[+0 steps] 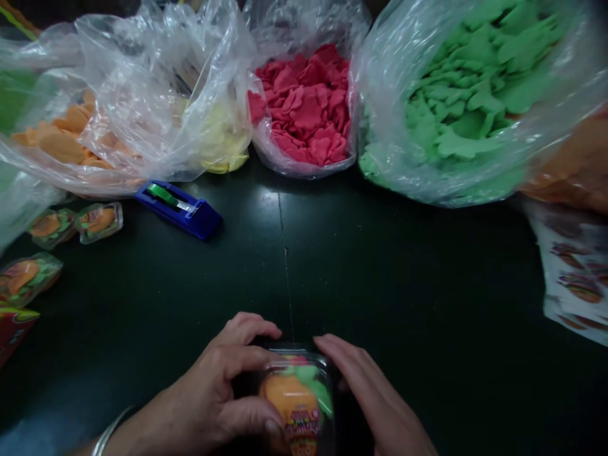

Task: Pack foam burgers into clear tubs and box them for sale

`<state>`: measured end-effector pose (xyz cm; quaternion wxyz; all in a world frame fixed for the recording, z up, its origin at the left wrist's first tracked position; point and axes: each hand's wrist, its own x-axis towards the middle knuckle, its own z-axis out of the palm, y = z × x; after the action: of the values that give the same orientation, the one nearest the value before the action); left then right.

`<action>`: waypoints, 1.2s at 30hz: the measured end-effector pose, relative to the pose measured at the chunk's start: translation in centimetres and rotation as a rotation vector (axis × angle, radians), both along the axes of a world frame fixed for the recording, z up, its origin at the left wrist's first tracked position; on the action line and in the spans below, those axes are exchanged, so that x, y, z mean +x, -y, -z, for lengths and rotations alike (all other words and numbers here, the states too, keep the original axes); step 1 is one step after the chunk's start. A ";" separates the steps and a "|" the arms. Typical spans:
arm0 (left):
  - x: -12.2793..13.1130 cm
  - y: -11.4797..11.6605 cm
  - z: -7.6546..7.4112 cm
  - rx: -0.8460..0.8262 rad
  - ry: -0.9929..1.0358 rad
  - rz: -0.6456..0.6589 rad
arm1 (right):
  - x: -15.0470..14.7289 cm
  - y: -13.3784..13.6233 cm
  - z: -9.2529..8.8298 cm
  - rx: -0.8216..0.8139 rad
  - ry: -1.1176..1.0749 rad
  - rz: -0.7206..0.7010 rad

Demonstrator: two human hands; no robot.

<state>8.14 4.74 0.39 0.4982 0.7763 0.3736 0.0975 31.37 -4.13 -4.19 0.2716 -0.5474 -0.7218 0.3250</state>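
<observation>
A small clear plastic pack [298,399] with orange, green and pink pieces and a printed label sits at the near edge of the dark table [380,285]. My left hand [213,396] curls round its left side, thumb and fingers gripping it. My right hand [375,399] lies along the pack's right side with its fingers held together and pressed to it.
Clear bags stand along the back: orange pieces [61,139], yellow pieces [223,149], red pieces [308,107], green pieces [465,95]. A blue tape dispenser [178,209] lies left of centre. Filled packs [76,225] lie at the left; printed label sheets [574,272] at the right.
</observation>
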 end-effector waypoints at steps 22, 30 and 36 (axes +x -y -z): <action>0.8 0.2 -0.1 -0.010 -0.081 -0.225 | 0.5 -0.1 -1.2 -0.013 -0.031 0.012; 0.9 0.4 -0.5 0.042 -0.179 -0.221 | 0.3 0.8 -1.1 0.114 -0.100 0.115; 1.1 0.4 -0.6 0.071 -0.181 -0.201 | -0.1 0.8 -1.3 0.074 -0.168 0.137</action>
<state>9.28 4.38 1.03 0.4225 0.7577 0.4893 0.0895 31.29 -4.90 -2.86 0.3727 -0.5558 -0.6690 0.3235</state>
